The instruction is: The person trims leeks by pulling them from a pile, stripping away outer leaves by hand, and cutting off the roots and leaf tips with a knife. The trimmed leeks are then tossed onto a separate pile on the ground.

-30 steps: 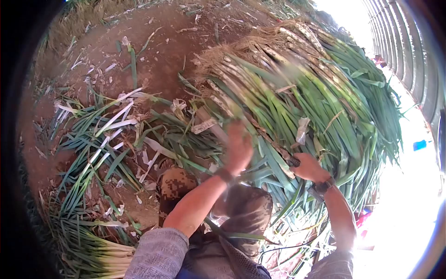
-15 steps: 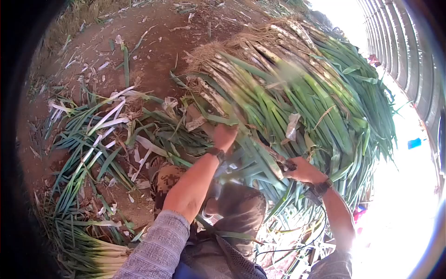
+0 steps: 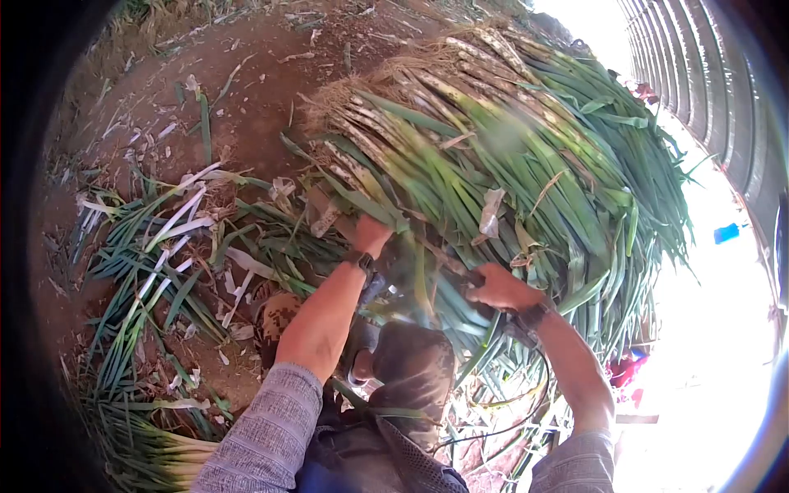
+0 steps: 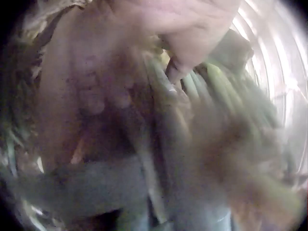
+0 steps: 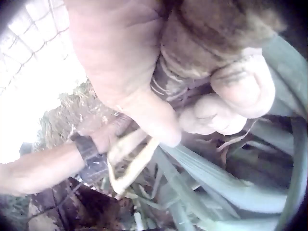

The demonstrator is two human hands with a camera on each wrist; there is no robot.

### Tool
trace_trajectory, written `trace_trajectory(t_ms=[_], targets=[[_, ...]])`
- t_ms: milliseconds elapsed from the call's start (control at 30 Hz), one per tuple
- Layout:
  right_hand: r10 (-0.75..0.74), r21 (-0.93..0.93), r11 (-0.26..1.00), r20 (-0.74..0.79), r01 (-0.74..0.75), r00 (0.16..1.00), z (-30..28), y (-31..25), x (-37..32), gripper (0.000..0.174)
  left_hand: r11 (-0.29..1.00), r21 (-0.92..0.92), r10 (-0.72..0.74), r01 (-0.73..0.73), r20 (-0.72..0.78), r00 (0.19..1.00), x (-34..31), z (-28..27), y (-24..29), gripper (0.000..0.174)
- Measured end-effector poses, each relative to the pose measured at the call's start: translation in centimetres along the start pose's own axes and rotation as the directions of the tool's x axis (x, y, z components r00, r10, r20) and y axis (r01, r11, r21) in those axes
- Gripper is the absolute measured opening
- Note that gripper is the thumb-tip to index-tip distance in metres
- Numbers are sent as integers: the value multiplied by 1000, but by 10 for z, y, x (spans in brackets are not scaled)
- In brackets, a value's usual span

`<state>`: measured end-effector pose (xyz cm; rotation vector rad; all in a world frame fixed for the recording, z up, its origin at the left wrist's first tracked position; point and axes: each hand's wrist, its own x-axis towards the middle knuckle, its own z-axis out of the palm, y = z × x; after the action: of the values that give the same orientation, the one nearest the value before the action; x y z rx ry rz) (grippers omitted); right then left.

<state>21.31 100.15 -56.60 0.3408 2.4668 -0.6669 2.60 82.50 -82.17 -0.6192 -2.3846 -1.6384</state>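
Note:
The left hand [image 3: 372, 236] is at the near-left edge of a large leek pile [image 3: 526, 156], fingers curled round a leek [image 3: 370, 205] whose green leaves hang toward the lap. The blurred left wrist view shows the thumb and fingers of the left hand [image 4: 134, 53] around stalks. To its right, the right hand [image 3: 503, 289] grips a dark, handle-like object, seen closer in the right wrist view as a brown ridged shaft [image 5: 207, 38] inside the right hand's [image 5: 159, 91] curled fingers. A yellowed leaf [image 5: 127, 173] lies beside that thumb.
Loose leeks and peelings [image 3: 164, 246] cover the soil at left. A bundle of pale stalks [image 3: 185, 452] lies lower left. The person's knees [image 3: 411, 361] are below the hands. A ribbed wall [image 3: 715, 90] stands at right, with a blue object [image 3: 726, 233] near it.
The head view has shifted, so the pile appears farther left. The left hand has drawn slightly left and the leaves it holds have swung; the right hand has shifted slightly left, still gripping the dark object.

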Motion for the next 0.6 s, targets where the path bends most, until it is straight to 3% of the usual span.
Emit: trace_trajectory(t_ms=[33,67,100,133,200,233,267,333,367,400,500,533,600], targets=[[12,-9,1000,31,-12,999,3,2,-9,40,940,-306,-173,151,-45,984,-6,7,-5,35],[28,-17,999,66,-27,997,7,3,-19,45,766,-587,-346,263,-32,938,-16,10,-3,32],[39,11,999,86,-40,996,8,-3,-35,44,385,-861,-422,332,156,893,-32,-22,39,24],[37,14,999,94,-39,995,15,8,-41,44,387,-858,-428,337,157,890,-49,-30,51,24],[-26,-9,1000,82,27,996,26,32,-51,43,150,-835,-506,530,396,767,-78,-39,63,29],[-51,-22,998,69,53,996,29,29,-59,38,156,-874,-345,460,388,855,-96,-18,31,35],[-53,-18,998,67,54,996,35,31,-61,38,160,-873,-344,461,389,855,-101,-32,53,35],[-124,-5,992,2,124,992,49,36,-68,40,185,-856,-440,483,367,819,-113,-54,95,40],[-94,6,996,-3,94,996,54,33,-70,39,29,-829,-460,559,486,744,-116,-45,77,40],[-92,4,996,-4,92,996,59,29,-71,39,27,-829,-458,559,487,744,-118,-33,62,40],[-195,-264,956,-259,125,946,73,20,-70,28,46,-875,-453,482,412,791,-121,-23,53,50],[-205,-273,953,-251,134,946,76,22,-64,28,40,-860,-473,509,433,768,-118,-20,54,50],[-209,-274,956,-376,108,902,84,22,-51,25,40,-847,-504,529,440,743,-115,-20,52,50]])
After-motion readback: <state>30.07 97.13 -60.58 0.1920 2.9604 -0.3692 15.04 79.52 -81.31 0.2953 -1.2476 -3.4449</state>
